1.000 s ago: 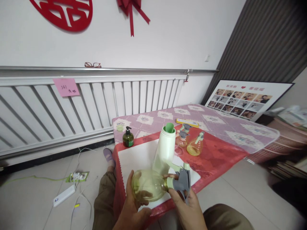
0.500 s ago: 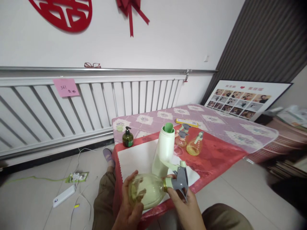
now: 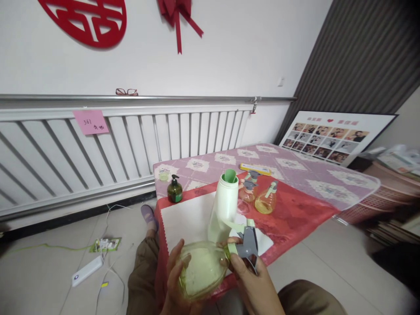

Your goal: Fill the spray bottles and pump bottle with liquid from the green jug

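A clear yellow-green spray bottle (image 3: 205, 267) lies sideways between my hands, above the table's near edge. My left hand (image 3: 175, 280) is wrapped round its base end. At the neck, my right hand (image 3: 252, 280) grips the grey and pale-green spray head (image 3: 247, 243), fingers curled at the collar. Just behind it stands a tall pale-green bottle (image 3: 225, 208) with a green funnel (image 3: 230, 176) in its mouth. To the right, on the red cloth (image 3: 295, 214), stand another spray bottle (image 3: 265, 200) with yellowish liquid and a pinkish spray bottle (image 3: 247, 191).
A dark green pump bottle (image 3: 175, 190) stands on the left side of the table, near a small pale-green cap (image 3: 163, 176). A yellow-edged box (image 3: 255, 169) lies farther back. White paper (image 3: 190, 216) covers part of the red cloth. A radiator (image 3: 197, 131) runs along the wall.
The spray bottle in my hands has tilted, its base end swinging slightly down and toward me. My right hand stays on the spray head. Things on the table have not moved.
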Demonstrator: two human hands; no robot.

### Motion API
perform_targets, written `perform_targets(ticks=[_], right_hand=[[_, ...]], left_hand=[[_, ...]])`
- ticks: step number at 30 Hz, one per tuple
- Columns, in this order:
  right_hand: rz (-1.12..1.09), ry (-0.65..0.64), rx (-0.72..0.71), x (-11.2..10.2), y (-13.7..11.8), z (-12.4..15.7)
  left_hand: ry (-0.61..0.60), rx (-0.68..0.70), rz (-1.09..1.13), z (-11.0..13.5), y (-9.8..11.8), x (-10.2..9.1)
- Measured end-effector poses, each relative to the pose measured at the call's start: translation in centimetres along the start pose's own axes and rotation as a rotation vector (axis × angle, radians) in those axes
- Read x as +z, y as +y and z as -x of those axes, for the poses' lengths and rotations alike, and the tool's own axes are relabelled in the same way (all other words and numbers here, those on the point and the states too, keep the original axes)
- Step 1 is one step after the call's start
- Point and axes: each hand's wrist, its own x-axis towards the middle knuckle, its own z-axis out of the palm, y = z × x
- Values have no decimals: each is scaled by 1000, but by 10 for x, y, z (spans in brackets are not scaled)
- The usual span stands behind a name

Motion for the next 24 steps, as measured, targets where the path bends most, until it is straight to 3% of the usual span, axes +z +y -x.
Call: perform_targets(ticks=[3, 6, 9, 16, 20, 24], right_hand=[[45, 40, -23, 2, -3, 3], [90, 20, -67, 1, -5, 5], [145, -53, -63, -3, -6, 4], [176, -62, -46, -2, -9, 1], [103, -159, -91, 4, 7, -3], [156, -251, -31, 9, 35, -4]], left_hand=[[-115, -190, -32, 0, 3, -4], [-148, -310, -22, -2, 3, -5], [-151, -365, 93, -3, 0, -2], [-161, -457, 249, 0, -6, -2], [-180, -588, 399, -1, -15, -6], [-170, -624, 522, -4, -26, -9]])
